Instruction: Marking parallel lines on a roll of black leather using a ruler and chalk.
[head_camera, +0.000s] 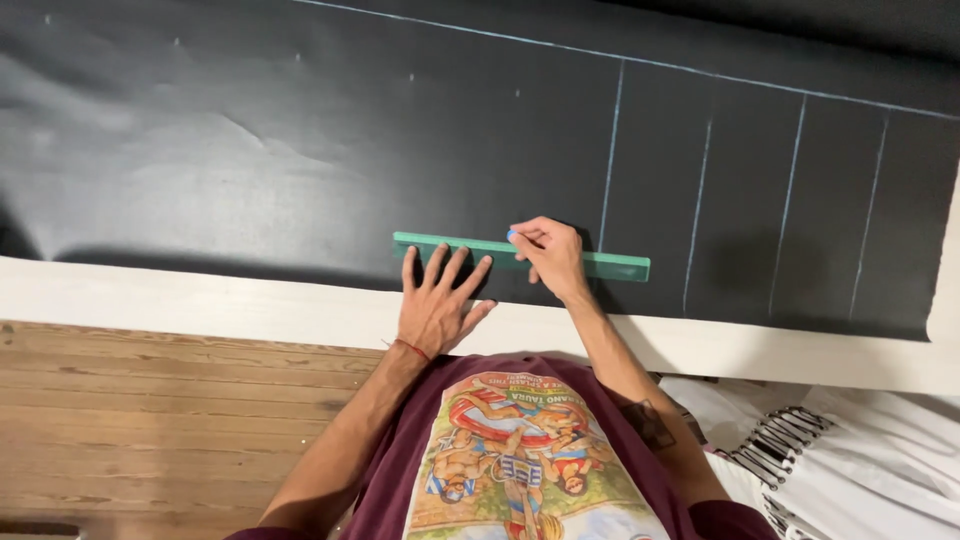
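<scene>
A long green ruler (620, 265) lies flat on a wide black sheet (250, 150) near its front edge. My left hand (437, 300) presses down on the ruler's left part with fingers spread. My right hand (552, 255) pinches a small blue piece of chalk (512, 236) against the ruler's far edge. Several pale chalk lines (610, 150) run across the black sheet to the right, and one long line runs along its far side.
The black sheet rests on a white table (150, 300) whose front edge runs across the view. Below lies a wooden plank floor (130, 420). A white cloth with black fringe (820, 450) sits on the floor at lower right.
</scene>
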